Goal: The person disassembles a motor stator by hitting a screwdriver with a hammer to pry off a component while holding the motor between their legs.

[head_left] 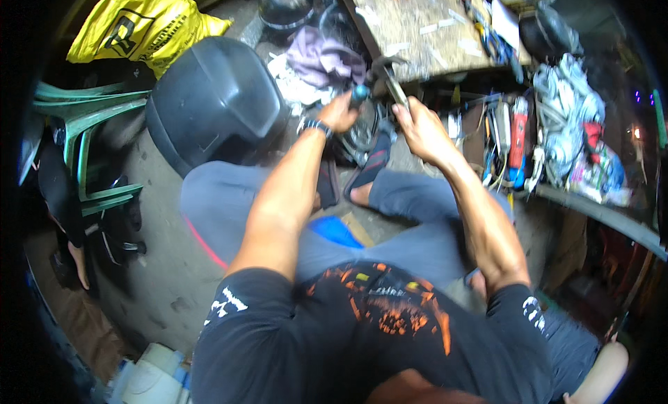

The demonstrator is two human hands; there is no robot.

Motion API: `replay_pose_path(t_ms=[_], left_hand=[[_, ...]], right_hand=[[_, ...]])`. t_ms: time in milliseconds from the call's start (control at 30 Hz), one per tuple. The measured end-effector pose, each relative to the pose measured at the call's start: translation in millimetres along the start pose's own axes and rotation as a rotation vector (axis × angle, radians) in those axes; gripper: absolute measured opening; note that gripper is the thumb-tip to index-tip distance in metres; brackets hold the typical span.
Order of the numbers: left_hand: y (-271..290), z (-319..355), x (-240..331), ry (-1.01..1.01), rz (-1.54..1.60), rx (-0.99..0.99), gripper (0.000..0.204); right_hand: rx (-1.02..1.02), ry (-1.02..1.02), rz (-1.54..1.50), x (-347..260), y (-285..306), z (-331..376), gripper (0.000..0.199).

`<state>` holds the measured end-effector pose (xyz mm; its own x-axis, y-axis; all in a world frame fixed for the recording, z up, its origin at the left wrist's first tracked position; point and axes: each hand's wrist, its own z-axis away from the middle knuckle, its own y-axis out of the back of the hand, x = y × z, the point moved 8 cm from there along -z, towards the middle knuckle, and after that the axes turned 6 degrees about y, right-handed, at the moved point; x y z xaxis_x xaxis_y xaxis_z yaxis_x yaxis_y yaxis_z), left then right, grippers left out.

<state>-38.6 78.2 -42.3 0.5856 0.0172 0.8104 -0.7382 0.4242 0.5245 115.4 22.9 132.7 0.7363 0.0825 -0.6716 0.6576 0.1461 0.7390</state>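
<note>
My right hand (426, 131) is wrapped round the handle of a claw hammer (396, 85), whose head is raised near the wooden tabletop's edge. In my left hand (337, 113) is a tool with a blue-green rounded handle end (360, 93). It looks like a screwdriver or chisel, but its lower part is hidden. The hammer head is apart from that handle end. Just beyond and below my left hand sits a blurred bundle of dark, shiny round parts (362, 134), close to my sandalled feet. A purple cloth (319, 56) lies crumpled beyond it.
A large black plastic case (216, 101) stands at the left, with a yellow bag (142, 28) behind it and a green plastic chair (83, 133) beside it. A worn wooden tabletop (424, 32) is ahead. Hand tools (511, 136) and grey rags (567, 105) crowd the right.
</note>
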Motion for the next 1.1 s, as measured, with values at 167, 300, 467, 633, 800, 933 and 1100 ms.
replay_pose_path(t_ms=[167,300,467,633,800,933,1100], left_hand=[[24.6,-8.5,-23.5,-0.022,0.060,0.080,0.027],[32.2,-9.0,-32.1,0.029,0.160,0.120,0.027],[47.9,-11.2,-17.8,0.156,0.075,0.241,0.034],[-7.2,-5.6,-33.6,0.287,-0.491,-0.155,0.039],[-65.4,50.4,-27.0,0.185,-0.619,-0.166,0.057],[-77.1,79.0,-32.7,0.113,-0.671,0.004,0.056],[-70.3,87.4,-28.4,0.068,-0.692,-0.015,0.057]], right_hand=[[0.185,0.139,-0.311,-66.2,67.6,-22.5,0.025],[0.182,0.044,-0.396,-50.2,46.7,-2.6,0.027],[0.030,-0.205,-0.211,-15.6,-10.3,33.3,0.035],[-0.002,-0.339,-0.255,17.2,-34.9,63.8,0.037],[0.165,-0.279,-0.309,5.7,-2.6,66.2,0.040],[0.158,-0.266,-0.330,-14.5,1.3,67.0,0.041],[0.154,-0.262,-0.336,-31.7,1.7,66.4,0.042]])
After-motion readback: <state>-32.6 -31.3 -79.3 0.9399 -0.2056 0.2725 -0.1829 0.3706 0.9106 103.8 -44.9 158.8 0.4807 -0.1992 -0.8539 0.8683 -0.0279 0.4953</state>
